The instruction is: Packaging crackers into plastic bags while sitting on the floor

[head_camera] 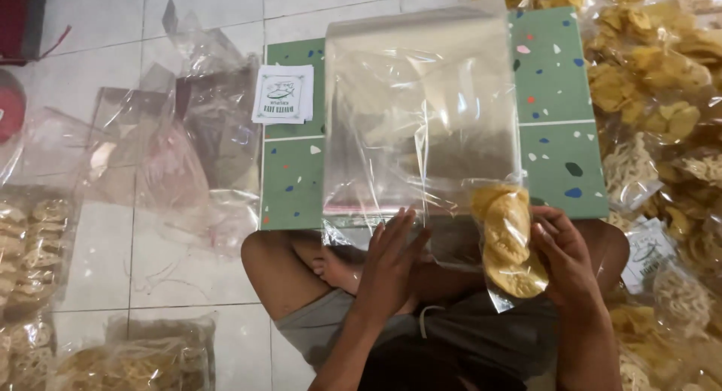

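I sit cross-legged on a tiled floor. My right hand (565, 257) grips a clear plastic bag (505, 240) with several round yellow crackers inside, held upright over my lap. My left hand (389, 257) has its fingers spread flat against the lower edge of a stack of clear empty plastic bags (417, 113). That stack lies on a green speckled board (553, 98) in front of my knees. A small pile of white printed labels (283, 95) rests on the board's left part.
Large clear bags of yellow crackers (662, 90) are heaped along the right side. More packed cracker bags (34, 248) lie at the left and bottom left. Crumpled empty plastic (188, 135) sits left of the board. A dark red object (22, 19) is at the top left corner.
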